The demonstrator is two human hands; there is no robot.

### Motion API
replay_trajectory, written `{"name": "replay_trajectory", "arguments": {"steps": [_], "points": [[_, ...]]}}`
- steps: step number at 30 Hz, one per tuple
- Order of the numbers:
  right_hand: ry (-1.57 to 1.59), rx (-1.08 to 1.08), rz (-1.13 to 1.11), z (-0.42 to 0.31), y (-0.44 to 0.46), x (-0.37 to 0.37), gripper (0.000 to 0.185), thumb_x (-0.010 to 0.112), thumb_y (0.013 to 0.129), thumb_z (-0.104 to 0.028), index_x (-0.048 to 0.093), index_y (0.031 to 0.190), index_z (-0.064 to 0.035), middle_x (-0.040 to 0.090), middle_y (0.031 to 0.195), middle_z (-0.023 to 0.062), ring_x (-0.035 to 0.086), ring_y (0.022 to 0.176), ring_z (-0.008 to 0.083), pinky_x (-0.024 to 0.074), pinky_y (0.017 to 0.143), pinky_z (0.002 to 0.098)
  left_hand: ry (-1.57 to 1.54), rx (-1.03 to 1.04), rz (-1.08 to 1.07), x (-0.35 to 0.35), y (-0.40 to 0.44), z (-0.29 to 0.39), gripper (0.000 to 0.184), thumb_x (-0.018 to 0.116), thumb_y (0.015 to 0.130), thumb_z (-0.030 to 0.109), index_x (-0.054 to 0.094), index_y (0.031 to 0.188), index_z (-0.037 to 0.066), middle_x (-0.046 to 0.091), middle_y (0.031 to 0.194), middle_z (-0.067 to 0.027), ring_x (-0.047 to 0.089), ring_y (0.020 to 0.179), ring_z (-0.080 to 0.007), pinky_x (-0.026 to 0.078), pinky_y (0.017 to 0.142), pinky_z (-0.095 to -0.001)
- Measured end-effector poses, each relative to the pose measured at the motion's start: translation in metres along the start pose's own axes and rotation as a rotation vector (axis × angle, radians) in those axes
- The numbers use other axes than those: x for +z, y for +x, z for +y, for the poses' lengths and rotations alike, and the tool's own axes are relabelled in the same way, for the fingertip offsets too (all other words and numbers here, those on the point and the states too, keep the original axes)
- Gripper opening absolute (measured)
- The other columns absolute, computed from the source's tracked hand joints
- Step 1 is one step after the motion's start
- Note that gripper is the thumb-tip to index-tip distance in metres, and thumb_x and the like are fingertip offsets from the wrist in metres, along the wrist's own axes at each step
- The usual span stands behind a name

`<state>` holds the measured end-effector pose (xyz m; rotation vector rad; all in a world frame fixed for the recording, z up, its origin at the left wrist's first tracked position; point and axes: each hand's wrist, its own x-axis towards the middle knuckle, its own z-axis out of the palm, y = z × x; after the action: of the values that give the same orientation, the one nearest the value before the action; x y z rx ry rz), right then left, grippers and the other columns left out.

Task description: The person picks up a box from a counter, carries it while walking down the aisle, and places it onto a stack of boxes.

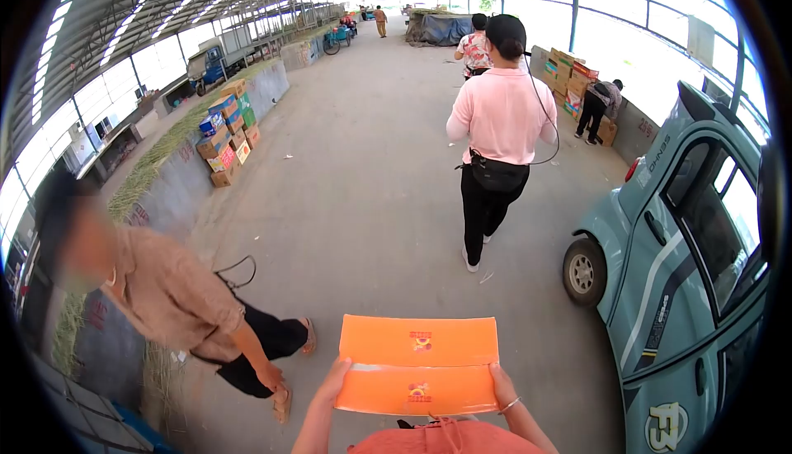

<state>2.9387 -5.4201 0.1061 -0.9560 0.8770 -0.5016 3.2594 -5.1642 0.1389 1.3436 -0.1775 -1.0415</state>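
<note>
An orange cardboard box (419, 351) with small printed logos is held level in front of my body, at the bottom middle of the view. A seam with a pale strip at its left end runs across the top. My left hand (333, 378) grips the left side of the box. On the opposite side, my right hand (502, 386) is closed on the edge, with a bracelet at the wrist. The fingers under the box are hidden.
A small green-grey car (660, 264) stands close on the right. One person (177, 293) is at the left, and another in a pink shirt (502, 115) is ahead. Stacked cartons (229, 136) line the left wall; more cartons (569, 82) stand at the right wall.
</note>
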Motion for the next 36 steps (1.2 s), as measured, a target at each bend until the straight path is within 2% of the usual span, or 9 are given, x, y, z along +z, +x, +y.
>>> {"name": "replay_trajectory", "arguments": {"steps": [4,7,11,14,23,26,29,32,36], "points": [[-0.007,-0.005,-0.088,-0.047,0.094,-0.004,0.055,0.046,0.104,-0.042,0.05,0.137,0.0017,0.059,0.128,0.0122,0.06,0.113,0.0207,0.05,0.095,0.0351,0.002,0.036,0.006,0.033,0.072,0.05,0.052,0.046,0.104,0.031,0.037,0.147,0.005,0.051,0.139,-0.0094,0.053,0.124,-0.0199,0.044,0.104,-0.0356],[-0.081,-0.085,-0.062,-0.08,0.159,-0.015,0.053,0.045,0.105,-0.04,0.049,0.137,0.0014,0.059,0.128,0.0121,0.061,0.112,0.0206,0.0506,0.095,0.0352,-0.037,0.039,0.012,0.073,0.116,0.084,0.053,0.047,0.103,0.032,0.036,0.148,0.005,0.05,0.139,-0.0091,0.052,0.124,-0.0196,0.044,0.104,-0.0356],[-0.008,-0.071,-0.114,-0.12,0.226,-0.025,0.052,0.045,0.105,-0.041,0.053,0.133,0.0015,0.062,0.123,0.01,0.061,0.108,0.0173,0.0509,0.093,0.0323,-0.022,0.109,0.034,0.1,0.178,0.098,0.055,0.047,0.103,0.034,0.036,0.148,0.005,0.05,0.14,-0.0095,0.052,0.124,-0.0198,0.044,0.104,-0.0356],[-0.017,-0.058,-0.117,-0.151,0.26,-0.026,0.051,0.045,0.105,-0.041,0.053,0.132,0.0018,0.062,0.123,0.0104,0.061,0.109,0.0175,0.0509,0.093,0.0323,-0.042,0.054,0.021,0.118,0.211,0.116,0.055,0.047,0.103,0.033,0.036,0.148,0.005,0.05,0.14,-0.0096,0.052,0.124,-0.0199,0.043,0.104,-0.0357],[-0.074,-0.031,-0.092,-0.198,0.365,0.018,0.048,0.043,0.106,-0.039,0.055,0.128,0.0024,0.064,0.118,0.0115,0.062,0.106,0.0185,0.0511,0.092,0.0329,-0.037,0.055,0.021,0.095,0.336,0.149,0.053,0.045,0.104,0.032,0.035,0.149,0.004,0.049,0.142,-0.0099,0.05,0.128,-0.0198,0.042,0.106,-0.0362],[-0.115,-0.056,-0.081,-0.203,0.413,0.038,0.048,0.043,0.106,-0.038,0.055,0.128,0.0024,0.064,0.118,0.0113,0.062,0.105,0.0183,0.051,0.092,0.0332,-0.048,0.008,0.015,0.094,0.379,0.189,0.053,0.046,0.104,0.031,0.035,0.149,0.005,0.05,0.142,-0.01,0.051,0.127,-0.0202,0.042,0.106,-0.0367],[-0.071,-0.072,-0.065,-0.223,0.463,0.067,0.048,0.043,0.106,-0.038,0.055,0.129,0.002,0.063,0.12,0.0111,0.061,0.106,0.0179,0.0508,0.092,0.0332,-0.036,0.066,-0.025,0.078,0.442,0.214,0.05,0.046,0.104,0.038,0.044,0.14,0.004,0.057,0.131,-0.0106,0.059,0.115,-0.0204,0.049,0.097,-0.038],[-0.098,-0.097,-0.033,-0.246,0.5,0.096,0.049,0.043,0.106,-0.039,0.053,0.132,0.0019,0.061,0.123,0.011,0.06,0.109,0.0182,0.05,0.094,0.0335,-0.072,0.036,-0.028,0.081,0.478,0.268,0.05,0.047,0.103,0.038,0.045,0.139,0.004,0.059,0.129,-0.0106,0.06,0.114,-0.0205,0.05,0.096,-0.0376],[-0.078,-0.101,-0.006,-0.266,0.545,0.13,0.053,0.044,0.105,-0.041,0.049,0.136,0.0023,0.06,0.127,0.0112,0.06,0.113,0.0195,0.0491,0.097,0.0343,-0.038,0.088,-0.083,0.059,0.547,0.295,0.05,0.047,0.103,0.038,0.045,0.139,0.004,0.059,0.129,-0.0108,0.06,0.114,-0.0209,0.05,0.096,-0.0377]]}}
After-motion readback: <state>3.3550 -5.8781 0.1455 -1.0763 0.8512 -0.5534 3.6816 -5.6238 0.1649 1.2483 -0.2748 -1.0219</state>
